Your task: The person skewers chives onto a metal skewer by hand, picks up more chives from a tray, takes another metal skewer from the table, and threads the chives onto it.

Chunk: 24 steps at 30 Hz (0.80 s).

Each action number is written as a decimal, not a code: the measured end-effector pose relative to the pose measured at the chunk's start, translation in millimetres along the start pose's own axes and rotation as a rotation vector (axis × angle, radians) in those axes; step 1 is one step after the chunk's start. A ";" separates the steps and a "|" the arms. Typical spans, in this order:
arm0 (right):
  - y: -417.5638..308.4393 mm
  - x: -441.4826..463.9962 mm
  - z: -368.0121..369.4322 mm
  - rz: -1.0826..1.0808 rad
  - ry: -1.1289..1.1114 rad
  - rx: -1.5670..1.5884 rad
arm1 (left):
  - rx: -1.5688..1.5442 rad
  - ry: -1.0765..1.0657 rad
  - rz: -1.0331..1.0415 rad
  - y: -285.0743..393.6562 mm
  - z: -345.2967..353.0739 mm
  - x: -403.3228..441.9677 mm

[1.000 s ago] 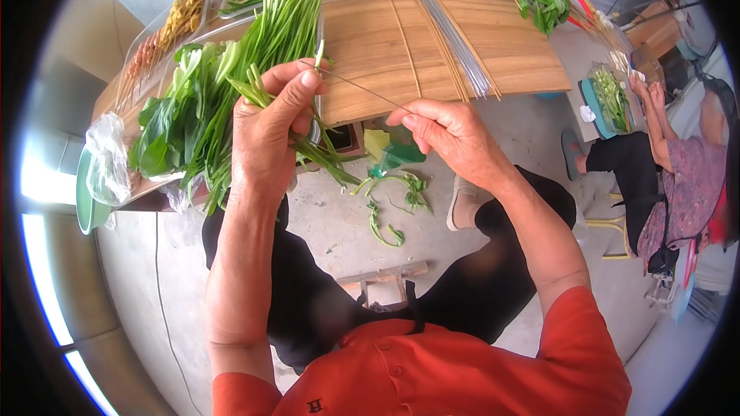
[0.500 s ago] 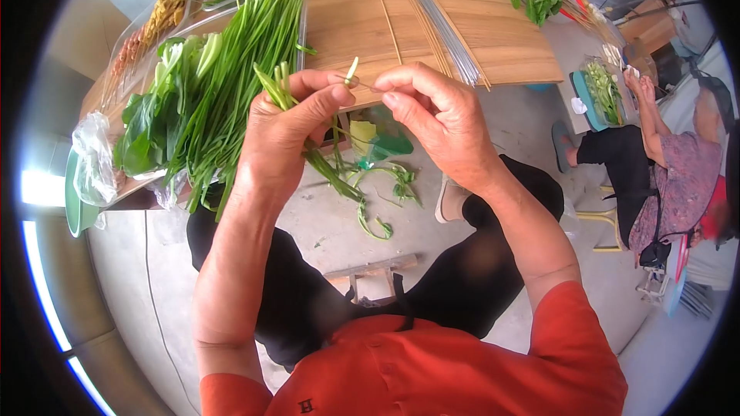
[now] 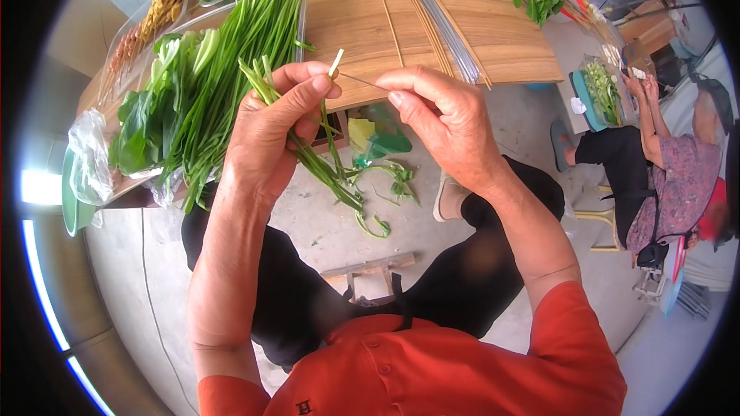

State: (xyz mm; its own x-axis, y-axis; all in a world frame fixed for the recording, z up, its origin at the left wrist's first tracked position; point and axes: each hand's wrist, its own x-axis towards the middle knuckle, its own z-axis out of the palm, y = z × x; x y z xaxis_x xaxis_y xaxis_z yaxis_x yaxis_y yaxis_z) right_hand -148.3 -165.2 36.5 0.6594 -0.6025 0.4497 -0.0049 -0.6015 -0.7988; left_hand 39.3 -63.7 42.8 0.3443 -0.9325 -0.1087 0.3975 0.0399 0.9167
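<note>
My left hand [image 3: 281, 112] is closed around a small bunch of garlic chives [image 3: 327, 177], whose leaves hang down below the palm. One pale chive stalk [image 3: 337, 62] sticks up at the thumb and index fingertips. From my right hand [image 3: 441, 119], a thin dark skewer [image 3: 364, 82] runs left to that stalk, pinched between thumb and forefinger. Whether its tip passes through the stalk is too small to tell. A large heap of chives [image 3: 239, 69] lies beside my left hand, with leafy greens [image 3: 158, 115] to its left.
Bamboo skewers [image 3: 426, 21] and metal skewers [image 3: 447, 27] lie on the wooden table [image 3: 347, 23]. Skewered food [image 3: 150, 23] sits at the left. Fallen leaves [image 3: 397, 181] lie on the floor. At the right, another person [image 3: 671, 169] sits by a tray of vegetables [image 3: 601, 92].
My left hand has moved slightly left with the chives, away from my right hand. More of the skewer shows between the hands.
</note>
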 end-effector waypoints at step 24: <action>1.4 -0.7 1.5 0.001 -0.016 0.034 | 0.035 -0.010 -0.007 -0.2 2.5 -0.2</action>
State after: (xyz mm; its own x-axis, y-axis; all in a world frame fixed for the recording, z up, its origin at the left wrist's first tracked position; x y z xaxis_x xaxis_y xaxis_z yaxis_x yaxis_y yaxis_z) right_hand -147.7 -164.8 34.5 0.6716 -0.5940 0.4428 0.0198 -0.5831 -0.8122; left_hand 37.0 -64.4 43.7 0.3335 -0.9361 -0.1115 0.3694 0.0210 0.9290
